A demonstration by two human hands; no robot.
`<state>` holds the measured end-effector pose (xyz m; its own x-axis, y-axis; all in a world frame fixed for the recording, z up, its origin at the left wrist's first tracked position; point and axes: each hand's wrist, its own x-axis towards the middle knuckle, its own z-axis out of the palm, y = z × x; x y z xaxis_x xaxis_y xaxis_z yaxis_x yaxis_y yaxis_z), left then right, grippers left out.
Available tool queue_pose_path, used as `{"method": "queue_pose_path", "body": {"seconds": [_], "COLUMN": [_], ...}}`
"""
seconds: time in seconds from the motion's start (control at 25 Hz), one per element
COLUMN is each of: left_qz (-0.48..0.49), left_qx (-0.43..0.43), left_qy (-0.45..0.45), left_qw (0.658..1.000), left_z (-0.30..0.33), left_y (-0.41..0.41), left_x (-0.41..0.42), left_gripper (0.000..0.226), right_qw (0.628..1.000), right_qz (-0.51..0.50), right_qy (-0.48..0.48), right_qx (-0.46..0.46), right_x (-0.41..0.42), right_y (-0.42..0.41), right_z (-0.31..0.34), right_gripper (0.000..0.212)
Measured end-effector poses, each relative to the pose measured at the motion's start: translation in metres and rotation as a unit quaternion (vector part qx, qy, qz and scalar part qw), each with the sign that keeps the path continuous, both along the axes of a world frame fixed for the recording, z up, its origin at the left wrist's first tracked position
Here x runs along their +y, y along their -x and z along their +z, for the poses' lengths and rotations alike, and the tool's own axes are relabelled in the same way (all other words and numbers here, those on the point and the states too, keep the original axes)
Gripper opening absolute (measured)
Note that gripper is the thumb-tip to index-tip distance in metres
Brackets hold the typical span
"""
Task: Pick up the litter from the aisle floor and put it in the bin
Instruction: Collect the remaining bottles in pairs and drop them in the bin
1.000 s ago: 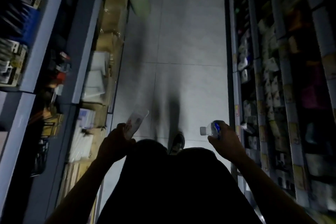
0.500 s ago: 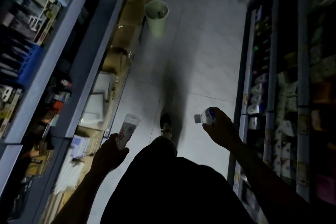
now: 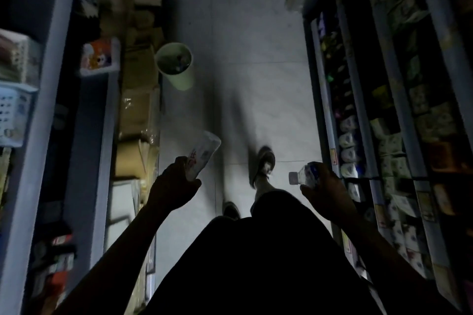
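Clear plastic cup (image 3: 202, 156) w/ red print sits in the left hand (image 3: 174, 186), fingers wrapped round its lower half, mouth tilted up and fwd. Right hand (image 3: 323, 188) holds a small water bottle (image 3: 305, 174) w/ blue label, fingers closed over the body, cap pointing left. Both pieces are off the aisle floor (image 3: 256, 46), carried at waist level. Pale green bin (image 3: 176, 66) stands ahead on the left, against cardboard boxes (image 3: 138, 89), some litter already inside. Both items prob. light; cup thin and crushable, so hold low and gently. Bottle stiffer, maybe slick; mid-body grip looks safest.
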<state>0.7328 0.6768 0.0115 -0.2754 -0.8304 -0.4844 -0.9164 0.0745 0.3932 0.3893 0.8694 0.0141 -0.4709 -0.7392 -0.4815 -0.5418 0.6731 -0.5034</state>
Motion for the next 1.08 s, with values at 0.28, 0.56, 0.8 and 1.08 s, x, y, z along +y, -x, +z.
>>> {"method": "queue_pose_path", "body": {"seconds": [0.28,0.56,0.8,1.08], "left_qz": [0.028,0.159,0.266,0.273], "left_qx": [-0.025,-0.013,-0.018,0.007], "left_qy": [-0.005,-0.079,-0.105,-0.134], "left_qw": [0.999,0.984,0.958,0.953], "left_z": [0.004,0.011,-0.006,-0.023], "left_y": [0.097,0.116,0.109,0.112], "left_x": [-0.138,-0.212,-0.304,-0.473], "left_gripper": [0.056,0.056,0.069,0.020], "right_qw": [0.999,0.982,0.978,0.993], "right_qz": [0.013,0.188,0.195,0.059], "right_qy": [-0.004,-0.001,0.016,-0.021], "right_qx": [-0.032,-0.019,-0.073,-0.102], "right_x": [-0.162,-0.369,-0.534,-0.675], "right_y": [0.106,0.155,0.145,0.120], "right_z": [-0.011,-0.006,-0.004,-0.012], "right_gripper": [0.064,0.061,0.071,0.050]}}
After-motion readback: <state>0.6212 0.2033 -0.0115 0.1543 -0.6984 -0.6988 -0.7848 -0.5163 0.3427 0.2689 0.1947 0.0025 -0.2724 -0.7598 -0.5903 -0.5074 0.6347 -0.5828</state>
